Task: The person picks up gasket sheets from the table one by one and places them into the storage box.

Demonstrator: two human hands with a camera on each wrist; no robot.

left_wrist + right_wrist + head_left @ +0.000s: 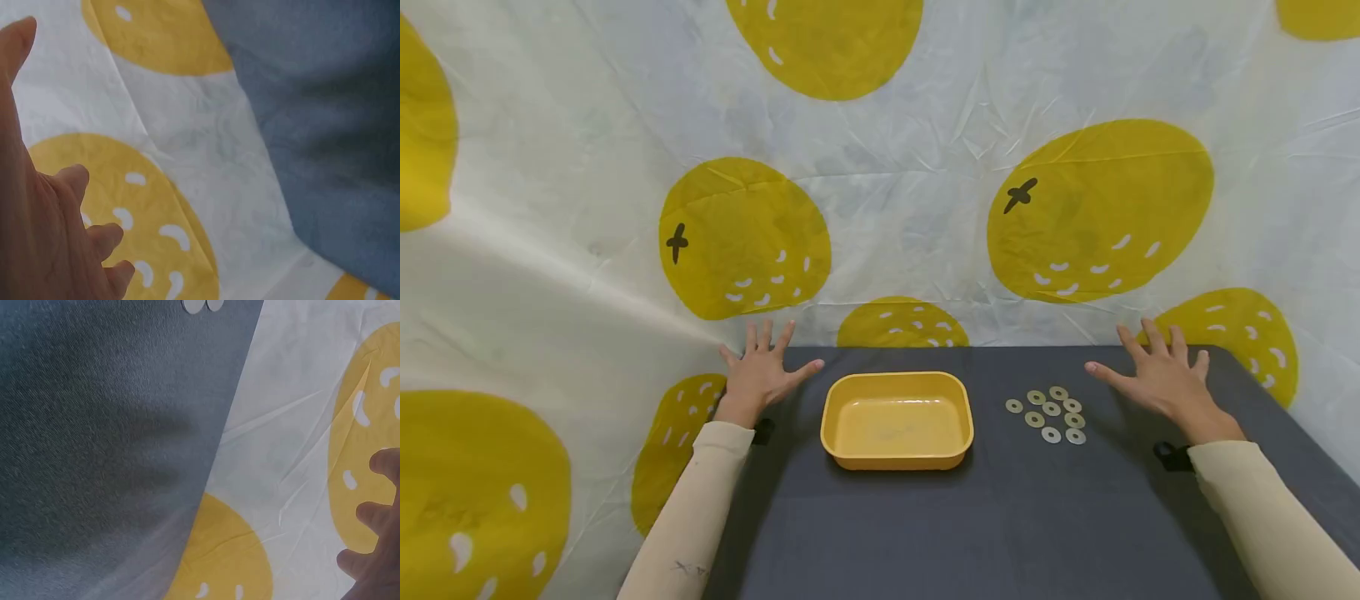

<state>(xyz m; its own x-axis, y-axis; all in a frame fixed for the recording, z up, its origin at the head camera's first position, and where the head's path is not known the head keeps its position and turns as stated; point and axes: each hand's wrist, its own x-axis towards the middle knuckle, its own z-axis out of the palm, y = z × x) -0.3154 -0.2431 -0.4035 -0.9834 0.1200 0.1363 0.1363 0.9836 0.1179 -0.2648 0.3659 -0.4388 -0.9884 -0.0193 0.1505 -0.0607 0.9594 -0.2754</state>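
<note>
A yellow rectangular tray point(895, 461) with rounded corners stands on the dark table, and its inside shows bare. To its right lies a loose group of several washers point(1051, 408), flat metal discs with a hole in the middle. My left hand point(760, 379) is raised left of the tray, fingers spread, holding nothing. My right hand point(1168, 383) is raised right of the washers, fingers likewise spread and holding nothing. In the left wrist view the left hand point(50, 225) shows at the left edge. The right wrist view has the right hand's fingers point(375, 519) at its right edge.
The dark grey table point(895, 533) reaches back to a hanging white cloth point(910, 225) printed with big yellow fruit shapes. This cloth also hangs along the left and right sides. Black bands sit at both wrists, beside the pale sleeves point(700, 500).
</note>
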